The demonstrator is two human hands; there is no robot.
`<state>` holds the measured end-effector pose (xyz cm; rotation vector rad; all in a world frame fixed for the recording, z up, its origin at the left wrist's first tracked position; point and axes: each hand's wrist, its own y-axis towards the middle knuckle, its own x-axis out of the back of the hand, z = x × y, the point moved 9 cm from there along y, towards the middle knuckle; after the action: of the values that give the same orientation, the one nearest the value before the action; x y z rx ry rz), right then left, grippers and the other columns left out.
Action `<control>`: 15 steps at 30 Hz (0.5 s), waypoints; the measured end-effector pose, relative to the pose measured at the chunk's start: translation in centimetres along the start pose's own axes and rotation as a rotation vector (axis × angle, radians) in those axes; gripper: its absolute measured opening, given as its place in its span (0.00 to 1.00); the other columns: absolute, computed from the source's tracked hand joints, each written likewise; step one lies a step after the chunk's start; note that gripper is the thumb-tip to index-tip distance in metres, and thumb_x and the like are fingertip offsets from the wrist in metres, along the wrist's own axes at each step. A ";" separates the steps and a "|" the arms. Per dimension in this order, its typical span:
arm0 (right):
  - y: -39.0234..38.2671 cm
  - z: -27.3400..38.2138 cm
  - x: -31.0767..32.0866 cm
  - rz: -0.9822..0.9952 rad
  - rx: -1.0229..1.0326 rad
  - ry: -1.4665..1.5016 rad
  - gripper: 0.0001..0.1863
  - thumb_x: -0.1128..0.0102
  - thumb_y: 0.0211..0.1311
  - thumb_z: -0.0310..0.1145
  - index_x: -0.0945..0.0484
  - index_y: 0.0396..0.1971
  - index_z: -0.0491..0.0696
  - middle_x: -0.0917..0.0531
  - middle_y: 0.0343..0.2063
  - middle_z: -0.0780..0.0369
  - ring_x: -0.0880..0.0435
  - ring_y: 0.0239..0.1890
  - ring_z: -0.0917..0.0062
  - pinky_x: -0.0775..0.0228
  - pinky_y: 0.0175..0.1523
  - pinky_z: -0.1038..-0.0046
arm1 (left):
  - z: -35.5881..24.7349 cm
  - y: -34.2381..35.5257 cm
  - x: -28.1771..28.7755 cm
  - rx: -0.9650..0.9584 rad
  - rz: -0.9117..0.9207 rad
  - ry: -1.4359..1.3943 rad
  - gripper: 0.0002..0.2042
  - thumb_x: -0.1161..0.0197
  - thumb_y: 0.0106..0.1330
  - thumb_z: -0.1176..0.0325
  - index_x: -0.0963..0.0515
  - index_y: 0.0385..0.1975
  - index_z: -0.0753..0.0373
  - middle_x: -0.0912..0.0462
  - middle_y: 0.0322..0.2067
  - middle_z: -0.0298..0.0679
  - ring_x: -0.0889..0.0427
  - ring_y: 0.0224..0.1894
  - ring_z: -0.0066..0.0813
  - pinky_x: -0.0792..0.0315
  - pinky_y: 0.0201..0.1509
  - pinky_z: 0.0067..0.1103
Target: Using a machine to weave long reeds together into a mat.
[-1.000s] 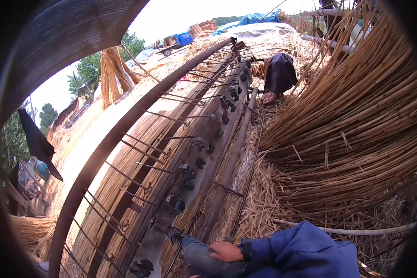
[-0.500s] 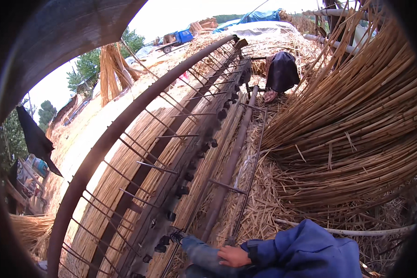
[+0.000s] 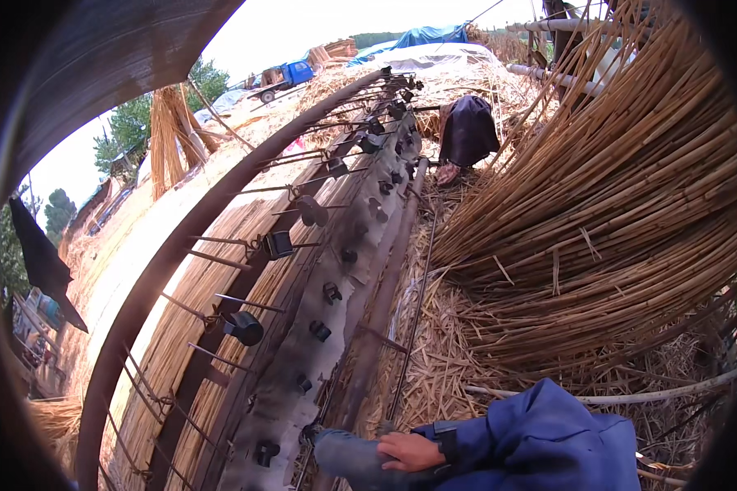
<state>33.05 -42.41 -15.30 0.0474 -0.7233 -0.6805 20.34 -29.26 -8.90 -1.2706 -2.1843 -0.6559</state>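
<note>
My right hand (image 3: 409,452), in a blue sleeve (image 3: 532,434) with a dark band at the wrist, rests palm down on a denim-covered leg (image 3: 344,454). Its fingers lie over the cloth and hold nothing. Left of it runs a long reed-weaving machine with a curved metal bar (image 3: 151,270). Thin rods from the bar carry dark block-like pieces (image 3: 278,244). More dark pieces line a grey strip (image 3: 291,368) along the frame. Pale reed matting (image 3: 172,327) stretches beneath the rods. My left hand is out of view.
A large reed bundle (image 3: 598,204) leans at the right above loose straw (image 3: 434,360). A dark cloth-covered shape (image 3: 469,131) stands at the machine's far end. Farther back are a blue truck (image 3: 291,75), a blue tarp (image 3: 434,36) and upright reeds (image 3: 168,143).
Dark pieces now show on the rods over the matting, and more of the grey strip is exposed. The view has shifted slightly. My right hand stays on the leg.
</note>
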 end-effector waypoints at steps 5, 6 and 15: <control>-1.0 -2.1 1.9 0.015 -0.115 0.217 0.14 0.48 0.59 0.41 0.32 0.34 0.44 0.28 0.30 0.56 0.27 0.36 0.61 0.34 0.40 0.66 | -0.6 0.4 -0.4 0.082 0.102 -0.020 0.07 0.46 0.61 0.70 0.23 0.34 0.65 0.20 0.31 0.42 0.22 0.32 0.36 0.29 0.37 0.26; -1.3 -3.5 2.7 0.005 -0.171 0.214 0.14 0.47 0.58 0.40 0.31 0.35 0.44 0.27 0.32 0.56 0.26 0.37 0.63 0.33 0.41 0.66 | -1.0 0.4 -0.8 0.079 0.135 -0.022 0.07 0.46 0.61 0.70 0.23 0.34 0.65 0.20 0.31 0.42 0.22 0.32 0.36 0.29 0.37 0.26; -19.3 -20.7 25.5 -0.958 -0.761 -0.022 0.18 0.43 0.54 0.36 0.28 0.42 0.40 0.21 0.34 0.55 0.21 0.37 0.72 0.30 0.42 0.73 | -1.1 0.6 -1.7 0.325 0.215 -0.063 0.11 0.47 0.63 0.66 0.23 0.37 0.64 0.21 0.36 0.45 0.24 0.40 0.38 0.31 0.44 0.27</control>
<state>49.13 -76.49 -20.99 -0.3336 -0.3890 -1.8410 21.81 -30.73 -9.07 -1.3368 -2.0601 -0.1692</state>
